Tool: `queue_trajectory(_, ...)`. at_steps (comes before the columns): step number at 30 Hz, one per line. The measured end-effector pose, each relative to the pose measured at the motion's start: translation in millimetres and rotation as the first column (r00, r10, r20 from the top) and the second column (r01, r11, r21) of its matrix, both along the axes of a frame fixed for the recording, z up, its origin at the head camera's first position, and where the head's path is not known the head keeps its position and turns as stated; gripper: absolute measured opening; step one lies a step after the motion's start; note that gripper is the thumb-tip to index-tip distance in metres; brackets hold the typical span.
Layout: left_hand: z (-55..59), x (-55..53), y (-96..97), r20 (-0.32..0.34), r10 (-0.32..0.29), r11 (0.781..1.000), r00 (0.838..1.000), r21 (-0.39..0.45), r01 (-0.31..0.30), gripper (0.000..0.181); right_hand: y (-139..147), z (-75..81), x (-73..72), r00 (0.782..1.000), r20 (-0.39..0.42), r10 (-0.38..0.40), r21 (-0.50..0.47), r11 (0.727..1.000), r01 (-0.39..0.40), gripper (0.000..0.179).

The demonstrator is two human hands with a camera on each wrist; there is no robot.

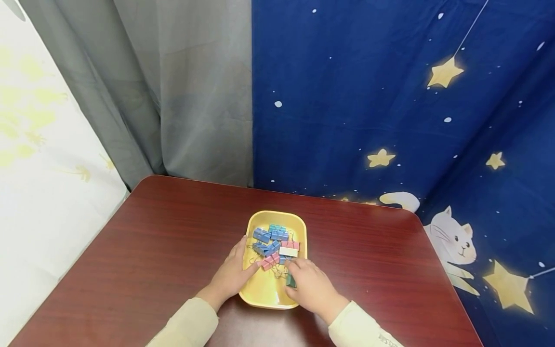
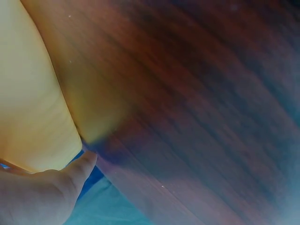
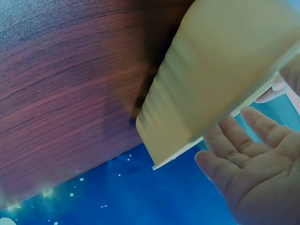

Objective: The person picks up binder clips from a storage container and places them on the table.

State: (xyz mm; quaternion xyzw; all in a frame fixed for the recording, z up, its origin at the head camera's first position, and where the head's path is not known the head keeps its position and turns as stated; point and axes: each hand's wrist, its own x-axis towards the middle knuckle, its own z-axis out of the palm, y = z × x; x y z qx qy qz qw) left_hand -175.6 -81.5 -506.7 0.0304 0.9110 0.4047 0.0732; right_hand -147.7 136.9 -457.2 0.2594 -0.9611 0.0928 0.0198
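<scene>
A yellow tray holds several binder clips, blue, teal, pink, green and one cream-white. My left hand grips its left side, thumb over the rim near a pink binder clip. In the left wrist view a finger lies along the outer wall. My right hand reaches over the right rim, with a dark green binder clip between the spread index finger and thumb. The right wrist view has its loosely bent fingers at the rim; the clips are hidden there by the tray wall.
The tray is on a dark red-brown wooden table with rounded far corners. Behind the table hang a grey curtain and a blue curtain with stars and a white cat. A white, yellow-patterned cloth hangs at the left.
</scene>
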Motion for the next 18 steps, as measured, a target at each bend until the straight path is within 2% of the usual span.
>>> queue_trajectory(11,-0.3,-0.4,-0.3,0.016,-0.003,1.0,1.0,0.011,0.003,0.088,-4.3,-2.3,-2.2,0.999,0.033,-0.002,0.056,0.998,0.0,0.05)
queue_trajectory(18,0.0,0.4,-0.4,0.02,-0.005,1.0,1.0,0.01,0.005,0.089,-7.2,-4.3,-3.6,1.0,0.004,0.022,0.106,0.994,-0.023,0.046)
